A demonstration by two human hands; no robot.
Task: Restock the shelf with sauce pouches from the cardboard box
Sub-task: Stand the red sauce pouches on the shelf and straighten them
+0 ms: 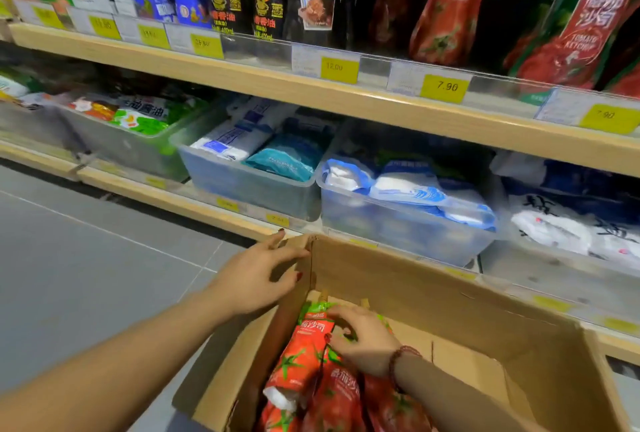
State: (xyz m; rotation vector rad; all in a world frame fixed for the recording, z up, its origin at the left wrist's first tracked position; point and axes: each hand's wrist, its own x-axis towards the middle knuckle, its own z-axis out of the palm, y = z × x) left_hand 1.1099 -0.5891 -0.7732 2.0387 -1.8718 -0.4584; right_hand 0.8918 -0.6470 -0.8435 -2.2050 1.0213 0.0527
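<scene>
An open cardboard box [433,296] stands on the floor in front of the shelves, low in the head view. Red and green tomato sauce pouches [298,359] lie piled in its left part. My left hand [256,275] grips the box's far left corner, thumb inside the wall. Reaching into the box, my right hand [363,338] has its fingers curled over the top of the pouches; a bead bracelet is on the wrist. Matching red ketchup pouches [446,5] stand on the upper shelf at right.
The upper wooden shelf [346,99] carries yellow price tags, dark sauce pouches and blue packs. Below it, clear plastic bins [249,185] hold white and blue bags, close behind the box. Grey floor tiles [86,258] spread to the left.
</scene>
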